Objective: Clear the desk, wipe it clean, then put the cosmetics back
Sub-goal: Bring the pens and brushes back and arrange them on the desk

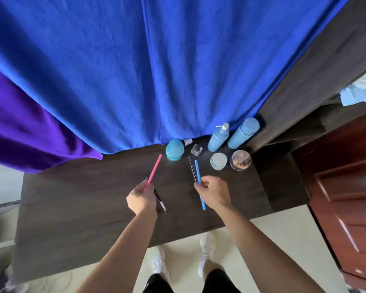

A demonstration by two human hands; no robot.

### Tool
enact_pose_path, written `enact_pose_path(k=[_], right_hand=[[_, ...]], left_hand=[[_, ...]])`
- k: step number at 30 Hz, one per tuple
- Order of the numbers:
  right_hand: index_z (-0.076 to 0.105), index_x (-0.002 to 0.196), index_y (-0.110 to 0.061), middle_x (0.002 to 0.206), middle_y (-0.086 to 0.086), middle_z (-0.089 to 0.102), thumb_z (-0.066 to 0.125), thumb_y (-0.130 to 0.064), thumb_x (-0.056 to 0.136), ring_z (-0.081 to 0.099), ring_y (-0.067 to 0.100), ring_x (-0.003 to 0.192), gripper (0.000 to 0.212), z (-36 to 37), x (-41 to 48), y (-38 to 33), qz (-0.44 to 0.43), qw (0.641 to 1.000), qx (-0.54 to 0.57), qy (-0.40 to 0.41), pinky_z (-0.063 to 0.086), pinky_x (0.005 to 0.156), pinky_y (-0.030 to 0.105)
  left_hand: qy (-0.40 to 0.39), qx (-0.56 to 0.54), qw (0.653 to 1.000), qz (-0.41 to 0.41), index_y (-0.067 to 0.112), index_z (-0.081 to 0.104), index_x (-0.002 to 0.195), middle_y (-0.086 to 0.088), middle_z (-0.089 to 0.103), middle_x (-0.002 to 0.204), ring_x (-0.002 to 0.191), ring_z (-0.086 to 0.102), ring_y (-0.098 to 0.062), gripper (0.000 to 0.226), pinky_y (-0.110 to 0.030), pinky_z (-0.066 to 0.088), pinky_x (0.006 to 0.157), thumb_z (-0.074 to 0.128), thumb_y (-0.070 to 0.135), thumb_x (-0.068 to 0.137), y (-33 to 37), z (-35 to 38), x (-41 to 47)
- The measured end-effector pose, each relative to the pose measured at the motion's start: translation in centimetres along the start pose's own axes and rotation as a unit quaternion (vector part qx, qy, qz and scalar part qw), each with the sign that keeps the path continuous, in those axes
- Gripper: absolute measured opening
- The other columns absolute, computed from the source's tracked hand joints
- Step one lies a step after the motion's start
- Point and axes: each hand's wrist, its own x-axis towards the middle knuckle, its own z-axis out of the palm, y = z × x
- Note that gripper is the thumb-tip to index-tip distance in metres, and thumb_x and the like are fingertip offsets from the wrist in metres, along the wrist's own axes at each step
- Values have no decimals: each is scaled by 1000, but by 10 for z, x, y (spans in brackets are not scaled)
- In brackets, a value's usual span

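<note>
Left hand [140,198] has its grip pinched on a pink pencil [153,172] whose long axis points up and away toward the teal egg-shaped jar [174,150], with a black pen [161,202] lying on the desk [76,199] just under that hand. Right hand [215,194] grips a blue pencil [199,183] and, it seems, a dark thin brush [192,169] alongside it, both running fore-and-aft. Bottles and jars stand beyond, nearer the right hand.

On the dark wooden desk [76,208], two tall blue plastic bottles [230,136] are standing at the back right, two round lidded jars [229,160] sitting before them (the turquoise egg-shaped container [174,150] lying further left), thin makeup pencils [195,172] lying nearer the front edge.
</note>
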Motion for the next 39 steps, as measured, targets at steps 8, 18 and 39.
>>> enact_pose_path(k=[8, 18, 39], right_hand=[[72, 111, -23, 94, -10, 74, 67, -39, 90, 69, 9, 88, 26, 11, 54, -3, -24, 999, 16, -42, 58, 77, 31], [64, 127, -20, 121, 1, 68, 56, -38, 98, 67, 17, 98, 35, -60, 30, -30, -119, 992, -12, 27, 52, 88, 38], [33, 155, -28, 163, 5, 26, 34, -58, 102, 25, 26, 149, 61, -175, -302, 137, 142, 844, -84, 511, 23, 119, 44]], left_hand=[[-78, 96, 990, 64, 31, 63, 57, 11, 59, 67, 69, 54, -14, 26, -33, 55, 79, 72, 26, 81, -3, 34, 10], [-123, 209, 941, 236, 18, 58, 138, -1, 57, 142, 133, 49, -19, 45, -33, 36, 113, 56, 39, 98, 69, -4, -31], [-421, 291, 435, 741, 16, 39, 151, -17, 30, 159, 148, 25, -34, 66, -57, 24, 116, 32, 54, 98, 60, 54, -303]])
